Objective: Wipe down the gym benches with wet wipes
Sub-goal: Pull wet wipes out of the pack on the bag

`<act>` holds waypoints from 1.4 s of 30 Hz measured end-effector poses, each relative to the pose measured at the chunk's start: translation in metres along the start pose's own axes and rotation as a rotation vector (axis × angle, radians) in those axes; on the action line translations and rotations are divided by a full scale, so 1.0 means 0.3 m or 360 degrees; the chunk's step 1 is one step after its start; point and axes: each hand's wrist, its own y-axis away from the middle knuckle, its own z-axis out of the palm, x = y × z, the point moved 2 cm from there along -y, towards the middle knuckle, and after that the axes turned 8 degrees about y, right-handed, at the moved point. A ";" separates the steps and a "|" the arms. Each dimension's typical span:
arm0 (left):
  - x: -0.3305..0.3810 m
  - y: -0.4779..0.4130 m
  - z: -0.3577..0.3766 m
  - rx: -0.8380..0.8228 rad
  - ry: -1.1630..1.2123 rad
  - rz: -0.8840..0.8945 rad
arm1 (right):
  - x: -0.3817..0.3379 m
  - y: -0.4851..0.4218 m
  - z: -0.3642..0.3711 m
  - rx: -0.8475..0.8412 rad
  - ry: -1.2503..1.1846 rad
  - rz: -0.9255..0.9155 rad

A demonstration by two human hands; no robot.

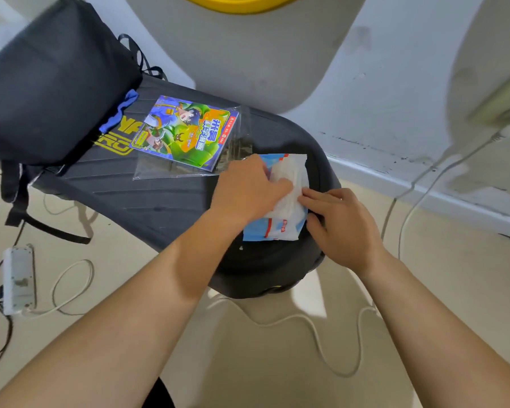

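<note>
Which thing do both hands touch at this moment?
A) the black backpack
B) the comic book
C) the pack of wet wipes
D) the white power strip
C: the left hand and the right hand both lie on the pack of wet wipes, which sits on the black bench.

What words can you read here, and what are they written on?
"米吴科学漫画": the big title on the comic book.
"YF" above "RO": yellow letters on the bench, partly hidden by the bag.
Red label on the wet wipes pack: too small to read.
Small print on the comic book: too blurred to read.
</note>
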 end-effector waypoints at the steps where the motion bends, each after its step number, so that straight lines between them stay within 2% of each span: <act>1: -0.027 0.003 -0.017 -0.0004 0.0197 -0.0032 | -0.011 -0.005 -0.008 -0.0014 0.0000 0.0015; 3: -0.089 0.008 -0.048 -0.0002 0.0483 -0.0071 | -0.030 -0.023 -0.013 -0.0078 -0.0009 0.0127; 5: -0.143 0.012 -0.069 0.0017 0.0456 -0.0045 | -0.042 -0.049 -0.003 -0.0108 0.0021 0.0275; 7: -0.175 0.013 -0.090 0.0150 -0.0053 0.0075 | -0.053 -0.069 0.013 -0.0083 -0.0001 0.0360; 9: -0.156 0.013 -0.088 0.0276 -0.0463 0.0403 | -0.059 -0.079 0.030 -0.0060 -0.0129 0.0361; 11: -0.117 0.013 -0.064 0.0120 -0.0271 0.0577 | -0.062 -0.082 0.046 -0.0065 -0.0222 0.0317; 14: -0.096 0.013 -0.009 -0.0161 -0.0039 0.0486 | -0.053 -0.081 0.063 -0.0026 -0.0262 0.0318; 20: -0.094 -0.009 0.024 -0.0193 -0.0021 0.0475 | -0.030 -0.071 0.073 0.0023 -0.0406 0.0332; 25: -0.079 -0.018 0.009 -0.0239 0.0274 0.0377 | -0.027 -0.076 0.066 0.0014 -0.0459 0.0349; 29: -0.097 0.024 -0.022 -0.0281 0.0157 0.0534 | -0.034 -0.090 0.044 -0.0054 -0.0463 0.0344; 31: -0.117 0.049 -0.032 -0.0390 0.0085 0.0583 | -0.036 -0.099 0.033 -0.0075 -0.0425 0.0340; 36: -0.151 0.095 -0.041 -0.0582 0.0075 0.0545 | -0.070 -0.132 0.013 0.0145 -0.0236 0.0253; 42: -0.165 0.117 -0.032 -0.0582 0.0128 0.0526 | -0.125 -0.172 0.021 -0.0021 0.0131 0.0115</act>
